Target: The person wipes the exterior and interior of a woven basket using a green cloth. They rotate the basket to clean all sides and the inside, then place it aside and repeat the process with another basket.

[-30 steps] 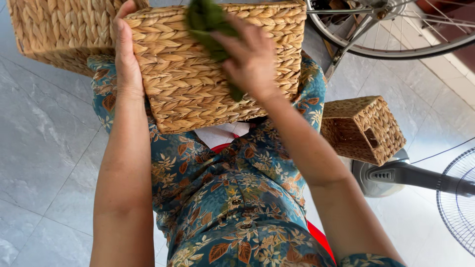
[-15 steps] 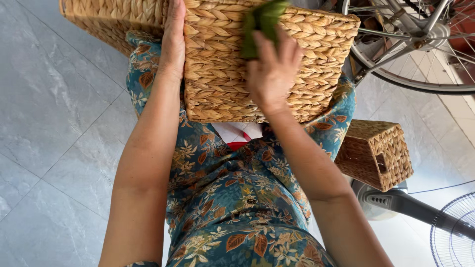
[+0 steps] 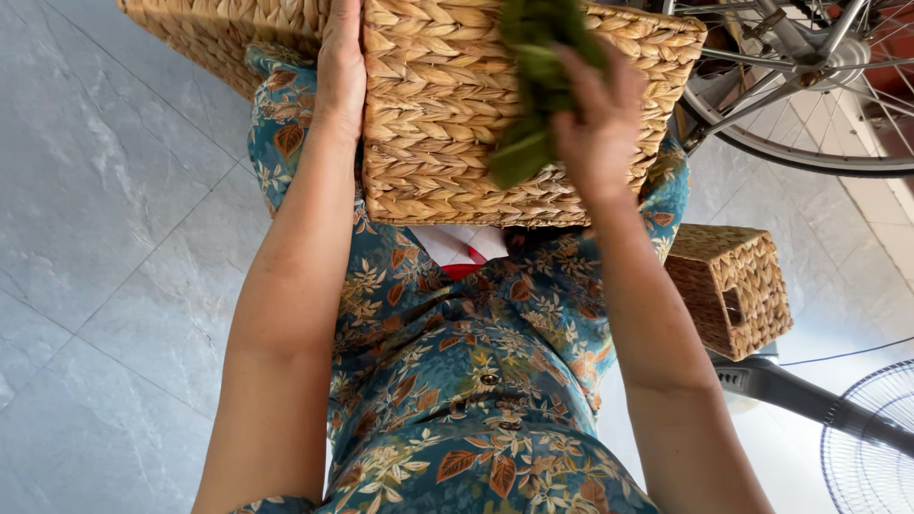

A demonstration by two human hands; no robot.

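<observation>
- On our lap, over the blue floral dress, the large woven straw basket [image 3: 447, 124] rests on its side, its lower edge just above the white and red cloth on the knees.
- Our left hand [image 3: 341, 67] is clamped on the basket's left edge, fingers wrapped over the rim and out of sight.
- Our right hand [image 3: 595, 119] is closed on a dark green cloth [image 3: 538, 86], pressing it against the basket's woven face near its right side.
- The basket could, we judge, tip off the knees towards the grey tiled floor [image 3: 105, 238] if the left hand loosened, since only the lap carries it.
- The cloth could snag on the rough weave and pull a strand.
- To the right the room is tight: a small woven straw box [image 3: 728, 286] sits beside the knee, a bicycle wheel [image 3: 809, 86] is just past the basket's right corner, and a standing fan [image 3: 857, 428] lies lower right.
- To the left the floor gives open room; a second woven basket [image 3: 219, 29] lies beyond the top edge.
</observation>
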